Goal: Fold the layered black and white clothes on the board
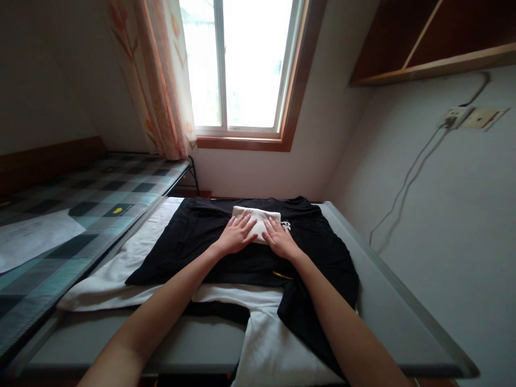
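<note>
A small folded white cloth (257, 214) lies on a black shirt (242, 267), near the shirt's white print. My left hand (237, 233) rests flat with fingers spread over the cloth's left part. Over its right part lies my right hand (279, 236), also flat, fingers apart. The black shirt is spread over a white garment (270, 344), whose sleeve hangs toward the near edge. Both garments are on a grey table (193, 341). A yellow mark (282, 275) shows near the shirt's lower edge.
To the left stands a bed with a checked cover (141, 180) and a sheet of paper (40, 236). Behind the table are a window (258, 64) and a curtain (157, 80). A cable (403, 185) hangs from a socket (457, 115) on the right wall, below a wooden shelf (439, 64).
</note>
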The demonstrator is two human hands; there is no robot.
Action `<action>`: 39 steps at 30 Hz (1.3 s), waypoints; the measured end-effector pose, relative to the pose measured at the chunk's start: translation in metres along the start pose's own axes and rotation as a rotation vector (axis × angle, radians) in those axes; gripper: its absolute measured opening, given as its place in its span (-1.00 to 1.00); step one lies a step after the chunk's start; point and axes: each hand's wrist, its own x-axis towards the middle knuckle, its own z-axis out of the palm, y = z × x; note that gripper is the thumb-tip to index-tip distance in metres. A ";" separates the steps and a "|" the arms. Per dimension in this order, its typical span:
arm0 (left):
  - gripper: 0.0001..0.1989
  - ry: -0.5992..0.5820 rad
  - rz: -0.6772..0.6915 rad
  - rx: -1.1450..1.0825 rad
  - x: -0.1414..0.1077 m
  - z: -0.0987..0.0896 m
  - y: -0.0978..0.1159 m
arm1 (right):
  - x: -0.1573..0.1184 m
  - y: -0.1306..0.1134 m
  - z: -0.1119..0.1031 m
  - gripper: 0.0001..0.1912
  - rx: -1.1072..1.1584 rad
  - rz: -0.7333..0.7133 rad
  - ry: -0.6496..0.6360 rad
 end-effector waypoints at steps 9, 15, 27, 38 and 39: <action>-0.38 0.029 -0.008 -0.026 0.000 0.003 -0.002 | 0.001 0.002 0.000 -0.35 0.006 0.016 0.002; -0.38 0.032 -0.003 -0.024 -0.001 0.003 -0.001 | 0.001 0.004 0.001 -0.36 0.022 0.009 0.012; -0.38 0.019 -0.015 -0.036 -0.001 0.000 0.001 | 0.001 0.005 0.002 -0.37 0.032 -0.004 0.024; -0.39 0.036 -0.014 -0.041 -0.001 0.001 0.000 | 0.001 0.005 0.001 -0.37 0.042 0.001 0.032; -0.39 0.037 -0.013 -0.040 -0.001 0.002 0.000 | 0.000 0.005 0.001 -0.37 0.042 0.002 0.033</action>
